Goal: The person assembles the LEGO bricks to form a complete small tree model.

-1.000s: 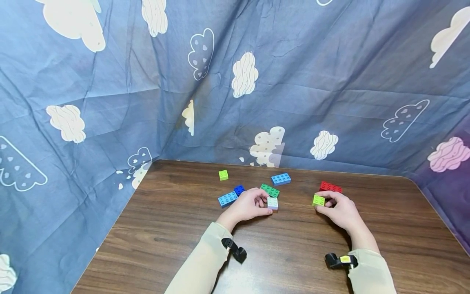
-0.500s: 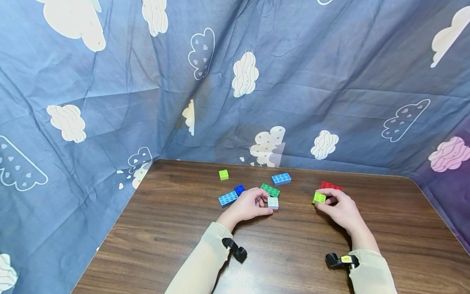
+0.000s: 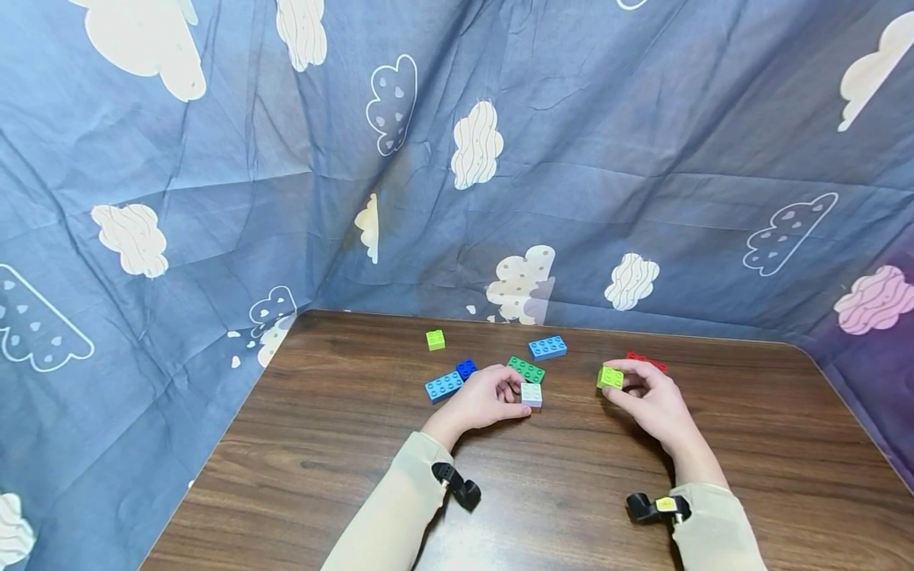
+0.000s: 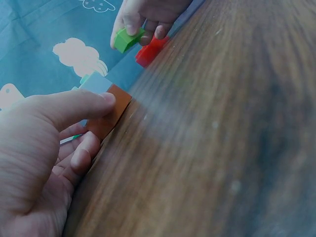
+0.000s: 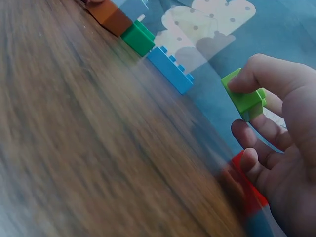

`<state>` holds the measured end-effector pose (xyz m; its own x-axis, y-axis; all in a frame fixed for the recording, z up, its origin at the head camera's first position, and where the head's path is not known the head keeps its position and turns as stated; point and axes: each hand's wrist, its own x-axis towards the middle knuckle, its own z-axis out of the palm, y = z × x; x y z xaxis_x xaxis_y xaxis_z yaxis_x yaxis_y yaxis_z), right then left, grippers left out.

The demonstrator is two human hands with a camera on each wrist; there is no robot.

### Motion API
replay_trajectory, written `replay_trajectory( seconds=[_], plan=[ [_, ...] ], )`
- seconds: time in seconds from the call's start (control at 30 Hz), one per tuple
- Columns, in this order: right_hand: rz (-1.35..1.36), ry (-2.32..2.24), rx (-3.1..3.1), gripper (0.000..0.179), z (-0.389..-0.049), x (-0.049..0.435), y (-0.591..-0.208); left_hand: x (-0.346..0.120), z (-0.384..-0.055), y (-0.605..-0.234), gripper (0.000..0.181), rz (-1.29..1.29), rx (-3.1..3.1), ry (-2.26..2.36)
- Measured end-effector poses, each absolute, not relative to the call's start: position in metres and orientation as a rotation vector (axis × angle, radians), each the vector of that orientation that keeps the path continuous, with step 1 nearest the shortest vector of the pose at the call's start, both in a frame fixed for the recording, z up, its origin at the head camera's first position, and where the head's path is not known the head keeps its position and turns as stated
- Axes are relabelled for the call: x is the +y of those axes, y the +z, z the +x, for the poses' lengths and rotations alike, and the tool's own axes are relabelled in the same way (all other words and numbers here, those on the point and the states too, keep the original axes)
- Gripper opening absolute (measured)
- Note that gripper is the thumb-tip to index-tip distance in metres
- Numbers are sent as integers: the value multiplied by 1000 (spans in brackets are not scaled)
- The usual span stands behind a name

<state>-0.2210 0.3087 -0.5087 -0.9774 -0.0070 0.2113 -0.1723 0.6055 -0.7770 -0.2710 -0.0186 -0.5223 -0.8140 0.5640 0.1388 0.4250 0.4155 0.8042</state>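
Observation:
My left hand [image 3: 489, 396] pinches a small two-layer stack between thumb and fingers, low on the table. A white brick [image 3: 531, 391] forms its top, and an orange brick [image 4: 116, 109] sits underneath. The thumb lies across the stack's side in the left wrist view. To the right, my right hand [image 3: 657, 395] pinches a lime green brick [image 3: 611, 377], raised off the table in the right wrist view. Behind that hand lies a red brick [image 3: 648, 362], partly hidden by it. A green brick [image 3: 526, 369] lies just behind the stack.
Farther back is a light blue brick [image 3: 547, 347]. Left of my left hand are another light blue brick [image 3: 443, 386] and a dark blue brick [image 3: 466, 369]. A second lime brick [image 3: 435, 340] lies at the back left. A cloud-print cloth [image 3: 428, 238] hangs behind the wooden table [image 3: 300, 444].
My right hand has raised the lime green brick and shifted it slightly left, covering more of the red brick. The left hand and its stack stay in place.

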Motion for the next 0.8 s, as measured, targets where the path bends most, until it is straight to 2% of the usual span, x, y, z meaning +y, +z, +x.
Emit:
replay_trajectory(
  seconds=[0.8],
  plan=[
    [283,1572,-2500,44,-223,260,-506,-18,-273,-524,35,901,2523,1331]
  ],
)
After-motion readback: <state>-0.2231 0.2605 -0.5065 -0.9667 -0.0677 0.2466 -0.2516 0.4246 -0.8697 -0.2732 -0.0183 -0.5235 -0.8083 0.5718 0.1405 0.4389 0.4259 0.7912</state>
